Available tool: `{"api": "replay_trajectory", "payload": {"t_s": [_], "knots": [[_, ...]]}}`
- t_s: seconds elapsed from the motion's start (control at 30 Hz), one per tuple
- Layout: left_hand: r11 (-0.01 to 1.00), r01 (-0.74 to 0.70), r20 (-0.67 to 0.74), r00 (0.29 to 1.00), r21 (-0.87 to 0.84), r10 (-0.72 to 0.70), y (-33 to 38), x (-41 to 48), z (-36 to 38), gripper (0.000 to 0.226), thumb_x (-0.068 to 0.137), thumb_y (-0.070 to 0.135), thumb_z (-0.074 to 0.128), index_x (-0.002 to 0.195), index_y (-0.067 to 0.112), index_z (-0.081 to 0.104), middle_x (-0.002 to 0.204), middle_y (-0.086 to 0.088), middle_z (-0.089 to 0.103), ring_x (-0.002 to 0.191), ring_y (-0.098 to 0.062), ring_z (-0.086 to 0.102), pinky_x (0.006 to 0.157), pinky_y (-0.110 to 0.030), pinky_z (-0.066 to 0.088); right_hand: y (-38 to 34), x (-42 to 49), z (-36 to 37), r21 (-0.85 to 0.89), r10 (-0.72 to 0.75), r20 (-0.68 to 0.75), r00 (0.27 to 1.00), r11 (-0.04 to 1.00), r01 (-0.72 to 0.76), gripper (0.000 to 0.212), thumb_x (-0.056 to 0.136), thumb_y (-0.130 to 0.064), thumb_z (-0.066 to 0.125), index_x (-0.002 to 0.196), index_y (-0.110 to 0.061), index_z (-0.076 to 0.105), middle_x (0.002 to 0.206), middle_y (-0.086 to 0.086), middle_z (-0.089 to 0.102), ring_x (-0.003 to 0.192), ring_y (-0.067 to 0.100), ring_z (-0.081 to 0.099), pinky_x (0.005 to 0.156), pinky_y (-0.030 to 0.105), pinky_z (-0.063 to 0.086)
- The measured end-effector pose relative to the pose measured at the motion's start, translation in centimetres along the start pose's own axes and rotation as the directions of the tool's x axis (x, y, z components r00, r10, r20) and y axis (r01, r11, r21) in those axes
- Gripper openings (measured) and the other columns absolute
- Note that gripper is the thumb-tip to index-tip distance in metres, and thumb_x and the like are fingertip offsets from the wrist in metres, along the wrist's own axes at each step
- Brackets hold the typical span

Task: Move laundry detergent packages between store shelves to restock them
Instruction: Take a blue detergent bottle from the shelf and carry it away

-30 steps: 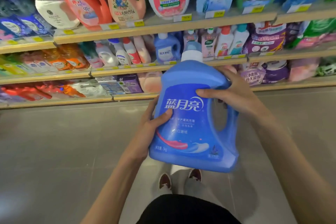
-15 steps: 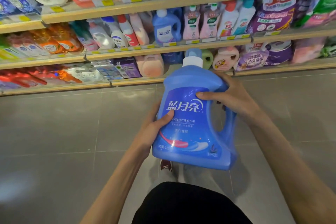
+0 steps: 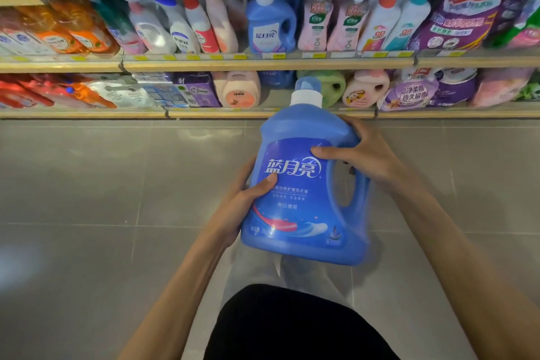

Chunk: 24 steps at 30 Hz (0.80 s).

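Observation:
I hold a large blue detergent jug (image 3: 304,202) with a white cap upright in front of me, above the grey floor. My left hand (image 3: 244,202) grips its lower left side, thumb on the label. My right hand (image 3: 363,155) grips the upper right shoulder by the handle, thumb across the label's top. Straight beyond the jug's cap runs the bottom shelf (image 3: 263,113), where a gap shows between a pink jug (image 3: 241,88) and a green jug (image 3: 330,88). A smaller blue jug of the same brand (image 3: 270,25) stands on the middle shelf.
The middle shelf (image 3: 263,63) carries bottles and purple refill bags (image 3: 458,20). On the bottom shelf lie red and orange pouches (image 3: 43,90) at left, purple bags (image 3: 415,90) at right. Grey tiled floor (image 3: 102,199) spreads in front; my legs are below the jug.
The view has tilted down and moved closer to the lower shelves; the top shelf has left the frame. The jug stays in both hands, now facing the bottom shelf.

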<state>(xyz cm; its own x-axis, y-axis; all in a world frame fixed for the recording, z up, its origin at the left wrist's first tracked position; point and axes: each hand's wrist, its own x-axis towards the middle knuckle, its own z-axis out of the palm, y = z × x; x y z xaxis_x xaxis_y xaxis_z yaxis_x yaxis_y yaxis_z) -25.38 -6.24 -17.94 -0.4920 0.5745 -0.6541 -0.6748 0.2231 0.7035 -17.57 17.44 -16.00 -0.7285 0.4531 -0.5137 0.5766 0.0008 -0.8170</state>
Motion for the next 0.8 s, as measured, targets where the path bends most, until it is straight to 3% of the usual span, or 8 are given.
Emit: {"api": "replay_trajectory", "payload": {"t_s": [0.3, 0.47, 0.53, 0.63, 0.73, 0.8], "knots": [[0.998, 0.032, 0.049, 0.998, 0.061, -0.035, 4.9, 8.9, -5.8, 0.062, 0.086, 0.019, 0.073, 0.142, 0.028, 0.047, 0.116, -0.01, 0.075, 0.098, -0.028, 0.075, 0.073, -0.037, 0.062, -2.7, 8.2, 3.2, 0.013, 0.055, -0.049, 0.997, 0.998, -0.054, 0.071, 0.066, -0.033, 0.091, 0.124, -0.033, 0.05, 0.114, -0.017, 0.066, 0.095, 0.006, 0.071, 0.064, 0.039, 0.06], [0.992, 0.034, 0.055, 0.998, 0.12, -0.041, 7.7, 13.5, -8.6, 0.061, 0.088, 0.016, 0.073, 0.141, 0.029, 0.045, 0.113, -0.012, 0.074, 0.092, -0.026, 0.076, 0.069, -0.034, 0.062, -4.0, 13.1, 4.9, 0.066, 0.054, -0.07, 0.996, 0.997, -0.05, 0.071, 0.068, -0.024, 0.091, 0.126, -0.029, 0.051, 0.113, -0.016, 0.065, 0.094, 0.003, 0.069, 0.054, 0.015, 0.052], [0.986, 0.022, 0.05, 0.998, 0.167, -0.031, 8.4, 15.0, -9.3, 0.06, 0.09, 0.016, 0.072, 0.141, 0.029, 0.044, 0.108, -0.007, 0.075, 0.087, -0.018, 0.077, 0.067, -0.028, 0.061, -3.8, 14.8, 5.6, 0.085, 0.063, -0.09, 0.994, 0.995, -0.055, 0.072, 0.067, -0.021, 0.091, 0.129, -0.023, 0.054, 0.115, -0.01, 0.068, 0.093, 0.004, 0.071, 0.055, 0.015, 0.052], [0.966, -0.013, 0.064, 0.998, 0.257, -0.004, 8.8, 17.4, -10.2, 0.061, 0.087, 0.022, 0.074, 0.138, 0.034, 0.043, 0.109, 0.006, 0.072, 0.088, -0.007, 0.075, 0.067, -0.022, 0.059, -3.0, 17.4, 6.0, 0.092, 0.068, -0.115, 0.991, 0.994, -0.057, 0.066, 0.068, -0.017, 0.09, 0.124, -0.025, 0.056, 0.11, -0.012, 0.069, 0.089, 0.002, 0.07, 0.056, 0.012, 0.05], [0.949, -0.021, 0.071, 0.997, 0.316, -0.002, 8.7, 19.8, -10.8, 0.074, 0.073, 0.04, 0.079, 0.138, 0.039, 0.042, 0.114, 0.009, 0.07, 0.101, -0.011, 0.071, 0.074, -0.026, 0.061, -2.0, 20.1, 5.9, 0.101, 0.064, -0.097, 0.993, 0.993, -0.054, 0.063, 0.069, -0.013, 0.09, 0.118, -0.031, 0.055, 0.104, -0.018, 0.067, 0.078, -0.007, 0.068, 0.054, 0.009, 0.048], [0.948, -0.019, 0.052, 0.999, 0.318, 0.003, 8.1, 21.7, -11.0, 0.078, 0.068, 0.044, 0.081, 0.136, 0.042, 0.042, 0.112, 0.01, 0.07, 0.104, -0.014, 0.07, 0.078, -0.03, 0.062, -1.2, 22.2, 5.8, 0.077, 0.055, -0.065, 0.996, 0.996, -0.05, 0.067, 0.067, -0.015, 0.091, 0.122, -0.029, 0.055, 0.107, -0.017, 0.068, 0.084, -0.005, 0.068, 0.056, 0.01, 0.049]]}}
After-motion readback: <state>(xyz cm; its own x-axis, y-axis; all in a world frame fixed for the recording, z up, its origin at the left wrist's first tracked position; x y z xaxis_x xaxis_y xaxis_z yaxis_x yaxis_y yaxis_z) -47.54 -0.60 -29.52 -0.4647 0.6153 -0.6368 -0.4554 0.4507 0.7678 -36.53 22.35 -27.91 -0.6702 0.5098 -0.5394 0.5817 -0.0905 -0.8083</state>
